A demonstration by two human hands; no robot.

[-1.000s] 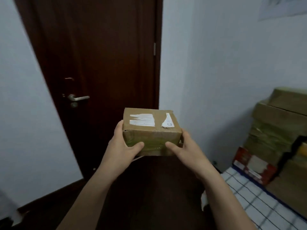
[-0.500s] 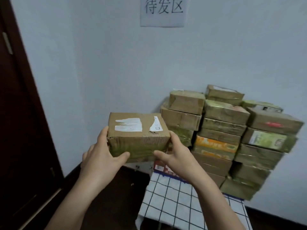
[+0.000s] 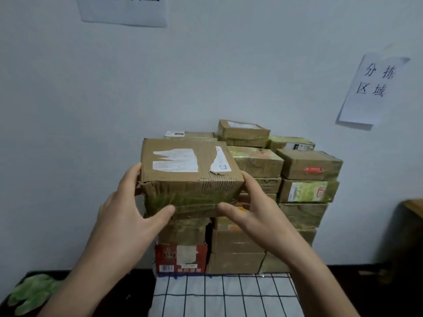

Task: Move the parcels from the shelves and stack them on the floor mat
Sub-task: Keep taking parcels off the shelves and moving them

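I hold a brown cardboard parcel (image 3: 190, 177) with torn white label scraps on top and clear tape round its front. My left hand (image 3: 128, 216) grips its left side, thumb on the front face. My right hand (image 3: 254, 213) grips its right side, thumb on the front lower edge. The parcel hangs in front of the left part of a tall stack of taped parcels (image 3: 304, 177) against the wall. The stack stands at the back of a white floor mat with a dark grid (image 3: 224, 296). A red parcel (image 3: 180, 258) sits at the stack's bottom left.
A white wall rises behind the stack, with a paper sign (image 3: 375, 88) at the right and another paper sign (image 3: 123, 10) at the top. Something pale green (image 3: 32, 294) lies on the dark floor at the lower left. A wooden corner (image 3: 414, 208) shows at the right edge.
My view has swung right from the door to face the stack head-on. The parcel, still in both hands, has come closer to the stack and now covers its left side.
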